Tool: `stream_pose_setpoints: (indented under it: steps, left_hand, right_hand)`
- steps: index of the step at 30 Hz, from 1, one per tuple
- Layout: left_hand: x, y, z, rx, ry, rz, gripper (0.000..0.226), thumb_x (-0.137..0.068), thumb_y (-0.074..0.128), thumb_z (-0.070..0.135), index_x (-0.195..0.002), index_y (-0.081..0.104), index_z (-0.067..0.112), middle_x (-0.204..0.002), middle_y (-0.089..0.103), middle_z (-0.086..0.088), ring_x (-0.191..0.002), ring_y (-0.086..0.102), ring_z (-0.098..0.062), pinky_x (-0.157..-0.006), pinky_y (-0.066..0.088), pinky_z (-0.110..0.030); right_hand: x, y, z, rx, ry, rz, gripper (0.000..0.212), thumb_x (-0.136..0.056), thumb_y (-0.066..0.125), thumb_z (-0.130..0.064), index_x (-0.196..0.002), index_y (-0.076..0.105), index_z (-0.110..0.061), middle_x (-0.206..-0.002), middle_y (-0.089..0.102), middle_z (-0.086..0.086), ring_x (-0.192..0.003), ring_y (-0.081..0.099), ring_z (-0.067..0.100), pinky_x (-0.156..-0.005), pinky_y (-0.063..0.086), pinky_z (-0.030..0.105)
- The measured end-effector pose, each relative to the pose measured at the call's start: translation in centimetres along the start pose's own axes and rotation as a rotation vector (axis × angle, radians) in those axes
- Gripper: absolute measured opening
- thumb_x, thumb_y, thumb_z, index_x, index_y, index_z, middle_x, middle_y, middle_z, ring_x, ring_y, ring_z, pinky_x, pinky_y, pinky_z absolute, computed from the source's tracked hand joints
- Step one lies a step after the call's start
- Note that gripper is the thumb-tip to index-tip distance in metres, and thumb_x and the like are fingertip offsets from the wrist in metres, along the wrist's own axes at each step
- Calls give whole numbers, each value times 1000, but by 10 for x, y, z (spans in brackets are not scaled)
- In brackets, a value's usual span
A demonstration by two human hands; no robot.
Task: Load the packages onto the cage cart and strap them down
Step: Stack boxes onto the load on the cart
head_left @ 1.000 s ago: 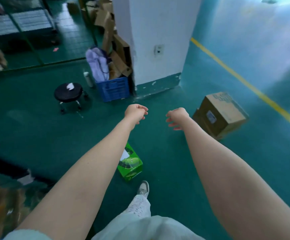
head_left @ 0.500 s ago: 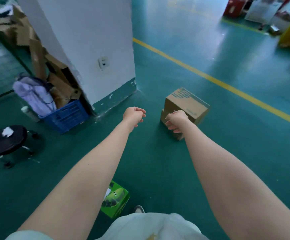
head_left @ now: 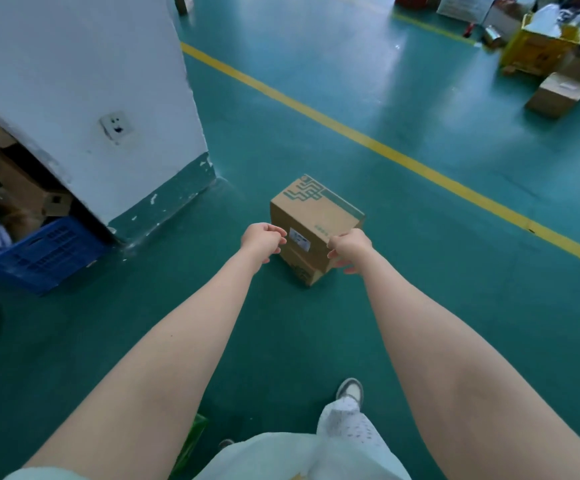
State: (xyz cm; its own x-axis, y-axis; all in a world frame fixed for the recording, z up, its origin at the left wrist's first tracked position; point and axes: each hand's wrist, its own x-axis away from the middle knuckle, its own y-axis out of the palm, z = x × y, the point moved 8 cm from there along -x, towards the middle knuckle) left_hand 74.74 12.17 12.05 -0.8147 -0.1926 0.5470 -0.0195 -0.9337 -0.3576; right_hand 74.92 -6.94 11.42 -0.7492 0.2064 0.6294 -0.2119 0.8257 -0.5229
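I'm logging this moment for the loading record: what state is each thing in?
box: shut, on the floor, not lifted.
left grip: fingers loosely curled, empty, beside the box.
right grip: fingers loosely curled, empty, at the box's near corner; contact unclear.
crate: open-topped, holds cardboard scraps.

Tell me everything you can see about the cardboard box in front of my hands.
Brown cardboard box, closed, with teal line pattern and print on top and a white label on its near side. It stands on the green floor, a corner toward the camera, near the white pillar. Its lower part may be a second box; unclear. The left hand and right hand reach at either side, fingers loosely curled; contact cannot be told.
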Motion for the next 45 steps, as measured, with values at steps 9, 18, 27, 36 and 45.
stream_pose_setpoints:
  steps: [9, 18, 27, 36, 45]
  left_hand:
    - [-47, 115, 44, 132, -106, 8, 27, -94, 40, 8, -78, 56, 22, -91, 64, 4, -74, 56, -11, -64, 41, -26]
    - [-102, 166, 37, 128, -254, 22, 28, -94, 39, 8, -76, 56, 22, -94, 63, 4, -84, 57, -15, -74, 41, -29]
    - [-191, 160, 52, 126, -356, 55, 31, -95, 39, 7, -74, 55, 23, -91, 62, 4, -86, 57, -16, -76, 40, -30]
    - [-258, 166, 35, 64, -440, 47, 32, -95, 36, 7, -74, 55, 23, -86, 60, 6, -81, 56, -14, -60, 40, -25]
    - [-305, 202, -20, 11, -570, 82, 21, -97, 35, 12, -94, 55, 19, -104, 58, 1, -87, 58, -16, -73, 46, -29]
  right_hand:
    - [-98, -114, 13, 137, -15, -9, 29, -94, 44, -18, -118, 55, -6, -114, 65, 11, -78, 63, 24, -64, 50, 29]
    - [-177, -125, 26, 193, 47, -114, 29, -96, 40, -16, -118, 55, -5, -112, 66, 10, -81, 62, 23, -79, 50, 34]
    - [-267, -109, -25, 281, 69, -196, 30, -95, 41, -15, -121, 55, -6, -108, 68, 9, -79, 62, 22, -68, 48, 31]
    - [-346, -56, -31, 358, 97, -291, 29, -95, 43, -17, -117, 59, -5, -114, 65, 11, -85, 62, 23, -70, 50, 34]
    - [-434, -26, -1, 462, 52, -266, 43, -93, 52, -27, -129, 52, -4, -129, 56, 15, -118, 55, 32, -97, 48, 41]
